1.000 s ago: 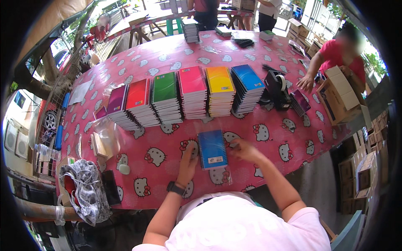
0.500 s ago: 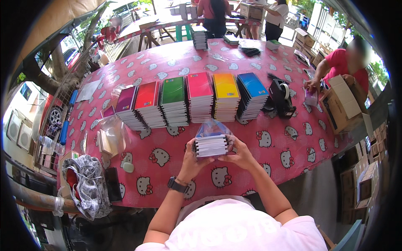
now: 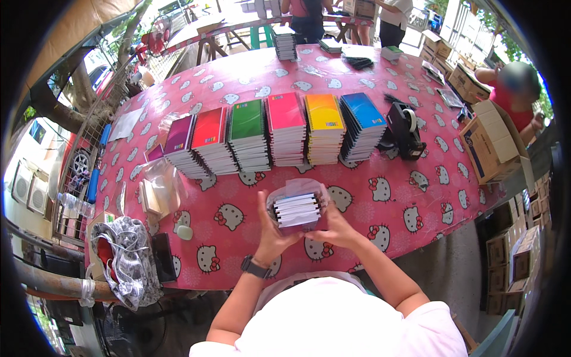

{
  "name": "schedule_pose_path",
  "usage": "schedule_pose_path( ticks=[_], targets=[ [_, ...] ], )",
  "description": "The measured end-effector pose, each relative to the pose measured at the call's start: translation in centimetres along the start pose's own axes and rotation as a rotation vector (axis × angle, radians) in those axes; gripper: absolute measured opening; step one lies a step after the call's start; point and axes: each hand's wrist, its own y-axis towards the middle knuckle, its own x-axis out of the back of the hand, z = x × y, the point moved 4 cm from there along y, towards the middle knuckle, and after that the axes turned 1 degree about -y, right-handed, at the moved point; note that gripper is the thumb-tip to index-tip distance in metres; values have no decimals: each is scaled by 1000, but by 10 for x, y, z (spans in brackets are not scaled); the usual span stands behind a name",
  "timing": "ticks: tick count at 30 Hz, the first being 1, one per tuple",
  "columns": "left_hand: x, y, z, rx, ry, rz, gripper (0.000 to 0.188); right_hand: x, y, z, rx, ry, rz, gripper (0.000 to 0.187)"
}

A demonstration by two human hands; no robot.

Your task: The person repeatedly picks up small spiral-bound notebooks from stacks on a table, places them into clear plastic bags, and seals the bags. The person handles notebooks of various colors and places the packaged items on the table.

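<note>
So the notebook bundle (image 3: 297, 210) is in a clear plastic bag (image 3: 299, 186) above the pink tabletop (image 3: 392, 208), page edges facing the wearer. Left hand (image 3: 273, 237) and right hand (image 3: 338, 231) cup it from either side, grip spread about as wide as the bundle. Label-wise, the spiral notebook stacks (image 3: 285, 122) just beyond have small blocky cover lettering: low on purple, red and yellow, high on green and pink. The cardboard box (image 3: 491, 146) at right has dark print.
</note>
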Motion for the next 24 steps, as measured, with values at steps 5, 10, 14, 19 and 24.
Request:
schedule_pose_path(
  ticks=[5,10,14,19,24],
  targets=[
    [17,27,-74,-423,705,255,50,27,1,31,141,-310,139,49],
    [48,36,-105,-330,223,-72,22,17,12,33,187,-481,267,62],
    [56,7,-44,-237,420,99,47,11,18,33,203,-468,367,72],
    [30,-1,-33,-222,507,376,71,11,19,33,175,-520,500,77],
    [14,10,-38,-206,400,519,74,2,23,32,196,-553,578,74]
  ],
)
